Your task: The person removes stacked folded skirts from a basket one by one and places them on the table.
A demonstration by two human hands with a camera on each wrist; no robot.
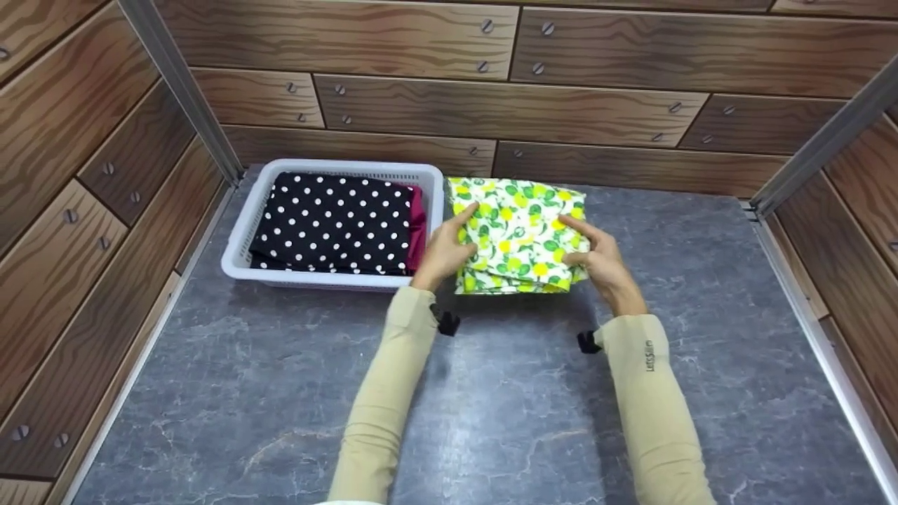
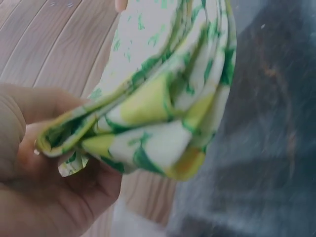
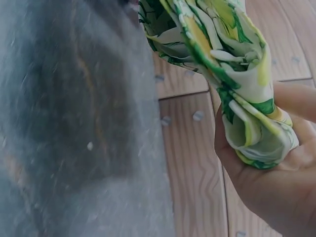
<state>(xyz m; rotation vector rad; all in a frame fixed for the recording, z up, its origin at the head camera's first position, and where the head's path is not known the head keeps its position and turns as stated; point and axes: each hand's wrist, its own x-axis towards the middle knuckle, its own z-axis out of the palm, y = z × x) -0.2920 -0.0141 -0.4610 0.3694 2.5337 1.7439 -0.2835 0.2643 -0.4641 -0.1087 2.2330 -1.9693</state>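
Folded lemon-print cloth (image 1: 519, 231) is being held between left hand (image 1: 443, 251) and right hand (image 1: 602, 261), just right of the white basket (image 1: 337, 282); side-to-side span is looking longer in head view. Left hand is lying nearer the basket; rim contact cannot be told. Each hand's thumb and fingers are pinching an opposite edge, parted only by the folds.

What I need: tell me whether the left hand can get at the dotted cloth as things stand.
Probably not without letting go: the left hand grips the lemon-print cloth with the right hand, though the dotted cloth lies uncovered in the basket nearby.
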